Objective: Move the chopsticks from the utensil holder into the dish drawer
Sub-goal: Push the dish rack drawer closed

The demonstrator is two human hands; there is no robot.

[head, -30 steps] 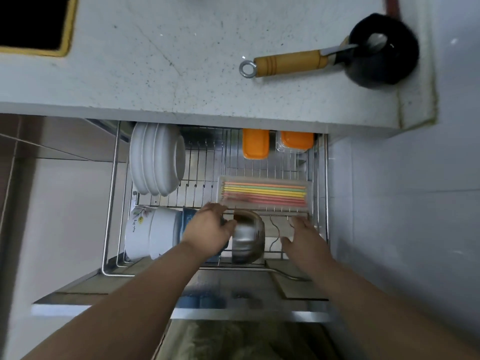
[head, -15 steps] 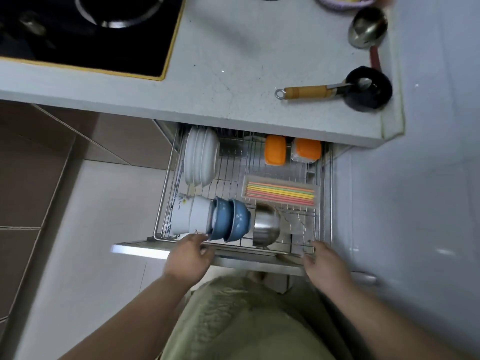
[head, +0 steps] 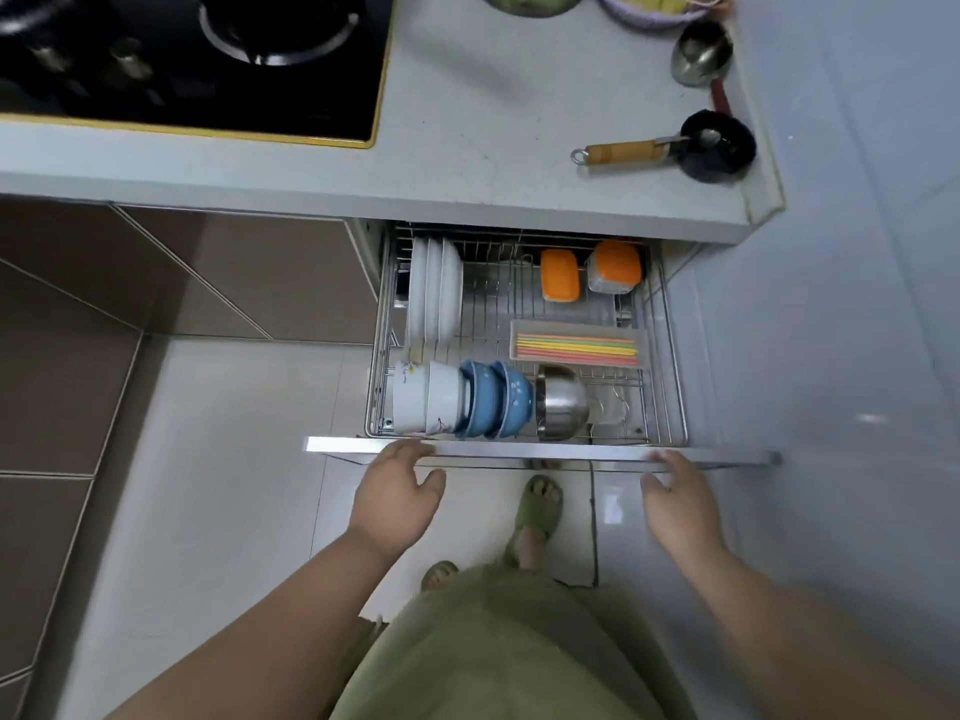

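The wire dish drawer (head: 670, 356) stands pulled out below the counter. Coloured chopsticks (head: 577, 347) lie flat in a clear tray (head: 642, 336) at the drawer's right side. My left hand (head: 397, 498) rests with fingers apart against the left part of the metal drawer front (head: 519, 451). My right hand (head: 678, 493) is open at the right part of that front, fingertips touching it. Neither hand holds anything. No utensil holder is in view.
The drawer also holds white plates (head: 434, 293), white and blue bowls (head: 462, 397), a steel bowl (head: 561, 402) and two orange-lidded boxes (head: 589, 272). On the counter are a stove (head: 197, 59), a black brush (head: 717, 145) and a ladle (head: 701, 52). My sandalled feet (head: 537, 506) stand on the tiled floor.
Both hands left the inside of the drawer and came back to its front edge. The camera rose and pulled away, so the counter and floor show more.
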